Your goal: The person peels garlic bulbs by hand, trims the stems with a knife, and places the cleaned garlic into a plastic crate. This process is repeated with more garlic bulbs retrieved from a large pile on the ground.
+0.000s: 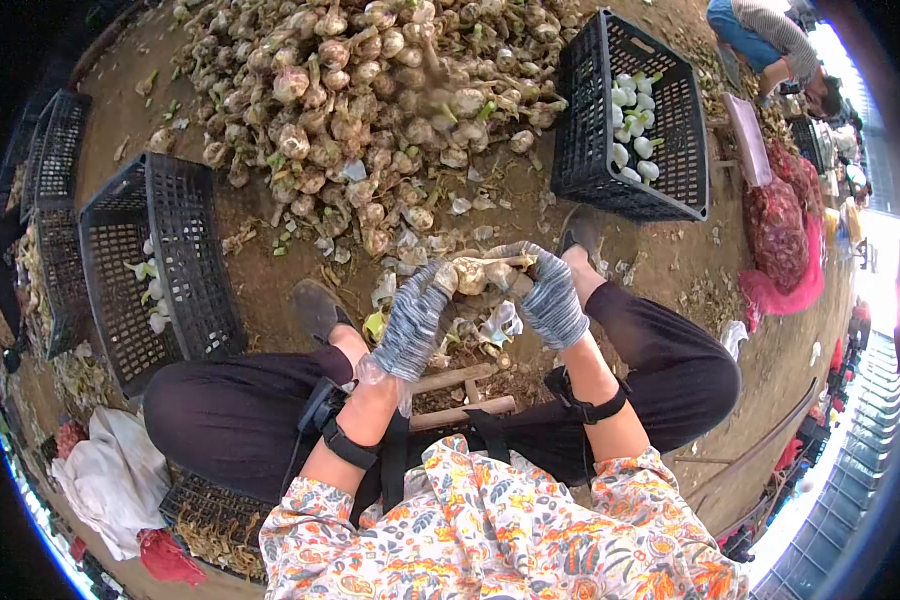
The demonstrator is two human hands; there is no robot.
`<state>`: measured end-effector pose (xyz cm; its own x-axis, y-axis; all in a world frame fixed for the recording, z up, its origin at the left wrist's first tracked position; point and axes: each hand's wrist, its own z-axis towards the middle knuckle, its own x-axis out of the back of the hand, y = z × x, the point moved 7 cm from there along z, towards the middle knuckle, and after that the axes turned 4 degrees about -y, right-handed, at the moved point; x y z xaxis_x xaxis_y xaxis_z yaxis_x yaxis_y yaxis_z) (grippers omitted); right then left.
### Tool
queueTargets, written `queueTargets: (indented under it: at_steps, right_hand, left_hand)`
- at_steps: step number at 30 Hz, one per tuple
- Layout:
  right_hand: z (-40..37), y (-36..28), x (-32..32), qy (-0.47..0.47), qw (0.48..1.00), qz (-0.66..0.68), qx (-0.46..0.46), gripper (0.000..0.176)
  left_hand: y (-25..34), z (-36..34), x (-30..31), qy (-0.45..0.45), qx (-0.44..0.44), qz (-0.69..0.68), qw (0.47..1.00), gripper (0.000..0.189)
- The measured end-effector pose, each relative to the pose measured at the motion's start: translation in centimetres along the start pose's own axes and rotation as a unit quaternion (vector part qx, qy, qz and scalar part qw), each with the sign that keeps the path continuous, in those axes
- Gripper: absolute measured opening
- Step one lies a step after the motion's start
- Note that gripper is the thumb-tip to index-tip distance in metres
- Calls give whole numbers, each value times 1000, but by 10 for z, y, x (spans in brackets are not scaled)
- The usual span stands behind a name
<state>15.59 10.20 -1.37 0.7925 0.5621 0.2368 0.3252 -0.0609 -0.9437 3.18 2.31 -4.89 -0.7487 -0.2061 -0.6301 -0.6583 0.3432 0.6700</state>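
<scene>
Both my hands wear grey striped gloves and meet over the ground between my feet. My left hand (416,318) is closed around a garlic bulb (469,276) with a dry stem pointing right. My right hand (552,300) has its fingers closed at the stem end of the same bulb. Just beyond them lies a large heap of garlic bulbs (370,110) with roots and stems. Loose peels and scraps (500,322) are scattered below my hands.
A black crate (705,130) at the right holds peeled white bulbs (632,125); another black crate (192,260) stands at the left with several more. Red net sacks (778,225) lie farther right. A person (770,40) bends over at the upper right. Wooden slats (460,380) lie between my legs.
</scene>
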Motion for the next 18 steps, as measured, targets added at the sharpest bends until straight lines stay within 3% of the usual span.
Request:
queueTargets:
  at_steps: [2,4,6,7,9,12,13,14,16,17,18]
  right_hand:
    - [-2,-8,1,-4,1000,-17,8,21]
    - [-6,-18,-5,-52,993,91,-56,23]
    - [-6,-17,-9,-68,995,64,-46,24]
    - [-6,-13,-11,-43,995,82,-38,23]
    - [-5,-1,-14,-15,991,121,-62,23]
    - [-5,5,-17,19,992,111,-63,22]
    - [-6,6,-21,49,982,160,-93,20]
    - [-7,9,-26,48,982,160,-94,20]
    - [-7,9,-32,70,979,162,-104,18]
    - [-11,3,-31,49,990,75,-109,18]
    - [-12,7,-32,49,990,76,-110,18]
  left_hand:
    - [3,0,-13,-42,-5,-152,988,42]
    - [-7,0,-7,-16,37,-186,982,36]
    - [-23,2,3,8,80,-221,972,32]
    - [-26,7,17,24,37,-49,998,33]
    - [-20,11,31,35,-44,228,972,38]
    - [5,3,10,71,-94,279,953,46]
    - [26,-7,-6,115,-247,397,876,48]
    - [27,-7,-9,115,-246,397,877,48]
    - [38,-15,-17,154,-304,470,814,51]
    - [36,-16,-12,172,-264,401,860,47]
    - [34,-15,-7,172,-263,402,860,47]
